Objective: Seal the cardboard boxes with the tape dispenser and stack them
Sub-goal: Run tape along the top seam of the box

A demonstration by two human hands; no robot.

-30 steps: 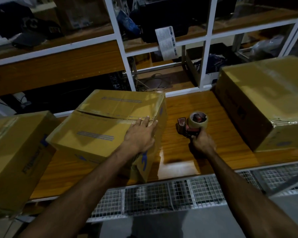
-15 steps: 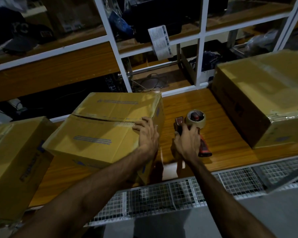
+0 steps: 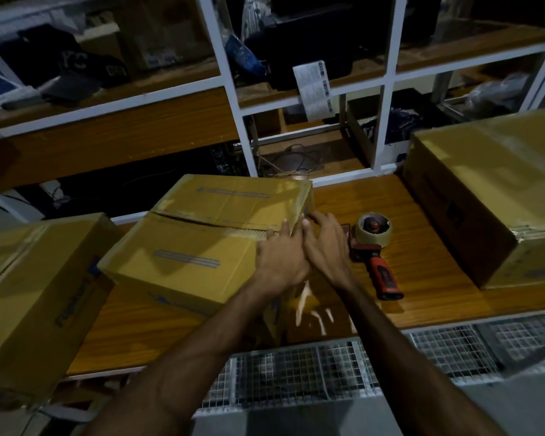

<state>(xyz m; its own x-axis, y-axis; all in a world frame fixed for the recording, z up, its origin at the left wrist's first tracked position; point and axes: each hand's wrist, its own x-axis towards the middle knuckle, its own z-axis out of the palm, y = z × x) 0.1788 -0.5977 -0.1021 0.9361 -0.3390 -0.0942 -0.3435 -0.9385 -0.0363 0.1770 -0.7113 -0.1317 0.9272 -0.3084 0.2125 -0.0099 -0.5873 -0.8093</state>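
No legible text; print on left box (image 3: 73, 305), paper label (image 3: 313, 86), dark cap (image 3: 76, 62) too blurred.

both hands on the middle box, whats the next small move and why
Probably press the flaps flat, then reach for the tape dispenser: the middle box has an open seam, both hands are at its right end, and the dispenser lies free.

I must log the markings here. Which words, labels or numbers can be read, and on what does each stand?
"YC": white letters on the dark cap on the upper shelf.
White label sheet with barcodes: too small to read.
Left box: blue side print, too blurred.
Middle box: printed lines, illegible.
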